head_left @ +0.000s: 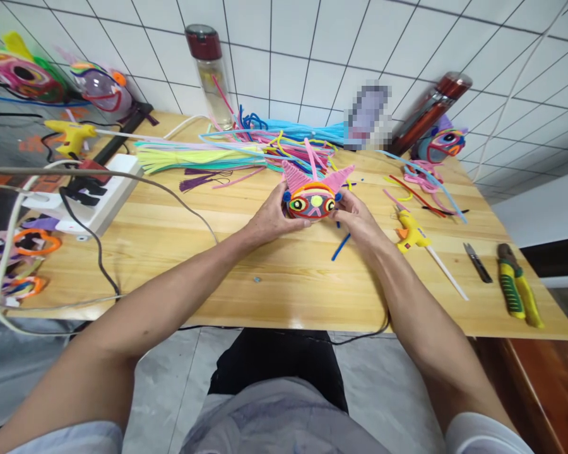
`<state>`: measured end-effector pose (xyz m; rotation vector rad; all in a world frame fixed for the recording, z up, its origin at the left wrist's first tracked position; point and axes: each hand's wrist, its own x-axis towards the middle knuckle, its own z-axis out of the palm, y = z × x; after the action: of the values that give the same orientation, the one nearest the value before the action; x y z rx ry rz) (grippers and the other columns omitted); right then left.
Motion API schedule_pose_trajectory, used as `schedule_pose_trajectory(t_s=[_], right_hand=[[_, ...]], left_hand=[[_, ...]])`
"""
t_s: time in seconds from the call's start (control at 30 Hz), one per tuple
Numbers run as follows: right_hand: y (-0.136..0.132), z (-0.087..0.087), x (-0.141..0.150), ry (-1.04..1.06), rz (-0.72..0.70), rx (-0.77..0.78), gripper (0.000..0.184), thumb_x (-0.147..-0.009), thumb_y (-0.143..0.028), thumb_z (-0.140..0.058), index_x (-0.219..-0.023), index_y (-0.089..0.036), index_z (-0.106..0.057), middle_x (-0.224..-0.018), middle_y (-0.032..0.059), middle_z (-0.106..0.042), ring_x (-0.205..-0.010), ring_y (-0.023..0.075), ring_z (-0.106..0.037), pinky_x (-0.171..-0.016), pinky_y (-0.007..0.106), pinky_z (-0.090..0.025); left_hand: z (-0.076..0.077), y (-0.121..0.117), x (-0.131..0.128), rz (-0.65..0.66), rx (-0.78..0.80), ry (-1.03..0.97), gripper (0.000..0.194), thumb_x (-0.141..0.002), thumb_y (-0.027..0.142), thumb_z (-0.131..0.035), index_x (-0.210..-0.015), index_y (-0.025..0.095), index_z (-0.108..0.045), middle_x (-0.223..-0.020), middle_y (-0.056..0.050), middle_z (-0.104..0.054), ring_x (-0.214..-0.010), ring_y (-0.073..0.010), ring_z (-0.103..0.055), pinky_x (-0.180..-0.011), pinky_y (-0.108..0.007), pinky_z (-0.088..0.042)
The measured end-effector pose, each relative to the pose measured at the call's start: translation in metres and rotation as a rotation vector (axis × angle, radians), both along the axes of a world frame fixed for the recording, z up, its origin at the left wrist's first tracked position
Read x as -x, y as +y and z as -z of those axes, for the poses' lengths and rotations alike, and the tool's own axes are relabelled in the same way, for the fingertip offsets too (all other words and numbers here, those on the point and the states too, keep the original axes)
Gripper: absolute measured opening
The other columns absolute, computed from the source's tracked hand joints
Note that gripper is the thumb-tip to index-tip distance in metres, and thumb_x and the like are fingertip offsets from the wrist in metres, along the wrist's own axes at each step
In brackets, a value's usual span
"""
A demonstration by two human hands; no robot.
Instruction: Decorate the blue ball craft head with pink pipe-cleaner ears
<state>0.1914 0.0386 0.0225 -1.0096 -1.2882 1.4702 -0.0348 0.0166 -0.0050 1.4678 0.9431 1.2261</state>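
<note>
Both hands hold a pipe-cleaner animal lantern [315, 200] above the middle of the wooden table. It has pink pointed ears, a pink loop on top, round yellow-and-green eyes and a red-orange outline on a clear body. My left hand [275, 211] is closed around its left side, thumb along the lower front. On the opposite side my right hand [355, 214] grips it near a blue knob. Some fingers are hidden behind the body. A short blue pipe cleaner [341, 246] lies below my right hand.
Bundled pipe cleaners [203, 156] lie behind the lantern. To the right are a yellow glue gun [413, 232], small snips [478, 262] and green-yellow pliers [519, 284]. A power strip [105, 200] with cables sits left. A glass bottle [213, 82] and a red flask [433, 110] stand behind.
</note>
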Motion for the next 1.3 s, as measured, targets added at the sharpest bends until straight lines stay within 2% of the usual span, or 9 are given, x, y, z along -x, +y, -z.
schedule_pose_trajectory(t_s=[0.23,0.5,0.8,0.87,0.97,1.13,1.2,1.3], right_hand=[[0.000,0.004,-0.002,-0.039,-0.028,-0.071,0.051,-0.062,-0.018,-0.082,-0.112,-0.027,-0.077,-0.120,-0.0010,-0.083,-0.116,0.0253,-0.075,-0.103,0.036,-0.060],[-0.002,0.000,0.000,-0.025,-0.020,-0.041,0.050,-0.060,-0.017,-0.083,-0.109,-0.026,-0.077,-0.114,-0.0011,-0.083,-0.115,0.0254,-0.075,-0.103,0.036,-0.060],[0.002,0.009,0.000,-0.005,-0.007,-0.053,0.032,-0.065,-0.023,-0.070,-0.096,-0.029,-0.078,-0.102,-0.0046,-0.083,-0.110,0.0248,-0.073,-0.108,0.037,-0.057],[0.002,0.009,0.001,-0.012,0.028,-0.032,0.032,-0.064,-0.022,-0.069,-0.094,-0.029,-0.078,-0.098,-0.0041,-0.082,-0.106,0.0245,-0.073,-0.104,0.037,-0.058],[0.004,0.008,-0.001,-0.045,0.134,-0.007,0.033,-0.064,-0.022,-0.067,-0.094,-0.028,-0.079,-0.095,-0.0031,-0.081,-0.093,0.0215,-0.072,-0.090,0.034,-0.059],[0.011,0.008,-0.008,-0.081,0.301,-0.030,0.028,-0.065,-0.020,-0.064,-0.090,-0.025,-0.077,-0.092,-0.0015,-0.077,-0.081,0.0171,-0.067,-0.068,0.028,-0.052],[0.012,0.008,-0.009,-0.100,0.310,-0.040,0.029,-0.065,-0.021,-0.063,-0.091,-0.025,-0.076,-0.091,-0.0020,-0.076,-0.081,0.0167,-0.067,-0.066,0.027,-0.051],[0.012,0.011,-0.009,-0.165,0.288,-0.063,0.031,-0.065,-0.024,-0.063,-0.094,-0.024,-0.074,-0.094,-0.0019,-0.076,-0.084,0.0178,-0.067,-0.069,0.028,-0.051]], left_hand=[[0.004,0.003,0.001,-0.019,-0.043,0.036,0.088,-0.065,0.041,-0.102,-0.136,0.019,-0.054,-0.140,-0.015,-0.069,-0.129,-0.0333,-0.071,-0.113,-0.046,-0.059],[0.002,0.001,0.000,-0.021,-0.017,0.012,0.092,-0.062,0.042,-0.104,-0.137,0.021,-0.056,-0.140,-0.014,-0.069,-0.130,-0.0332,-0.071,-0.113,-0.046,-0.059],[0.003,-0.001,0.000,-0.059,-0.001,0.018,0.095,-0.057,0.042,-0.107,-0.133,0.022,-0.054,-0.135,-0.013,-0.069,-0.127,-0.0326,-0.071,-0.110,-0.045,-0.060],[-0.001,-0.003,-0.001,-0.056,0.003,0.021,0.095,-0.058,0.044,-0.107,-0.132,0.022,-0.054,-0.136,-0.013,-0.069,-0.128,-0.0326,-0.070,-0.109,-0.044,-0.060],[-0.008,-0.006,-0.001,-0.039,0.017,0.003,0.089,-0.066,0.052,-0.103,-0.133,0.022,-0.053,-0.138,-0.013,-0.069,-0.130,-0.0325,-0.070,-0.109,-0.042,-0.059],[-0.012,-0.005,0.003,-0.046,-0.050,-0.018,0.080,-0.081,0.067,-0.088,-0.139,0.022,-0.055,-0.149,-0.015,-0.066,-0.141,-0.0335,-0.063,-0.117,-0.042,-0.053],[-0.010,-0.005,0.003,-0.061,-0.059,-0.007,0.082,-0.080,0.068,-0.088,-0.140,0.023,-0.055,-0.153,-0.015,-0.064,-0.144,-0.0339,-0.061,-0.118,-0.043,-0.052],[-0.006,-0.004,0.002,-0.057,-0.031,-0.012,0.093,-0.071,0.061,-0.097,-0.142,0.023,-0.051,-0.152,-0.015,-0.064,-0.140,-0.0337,-0.065,-0.113,-0.043,-0.056]])
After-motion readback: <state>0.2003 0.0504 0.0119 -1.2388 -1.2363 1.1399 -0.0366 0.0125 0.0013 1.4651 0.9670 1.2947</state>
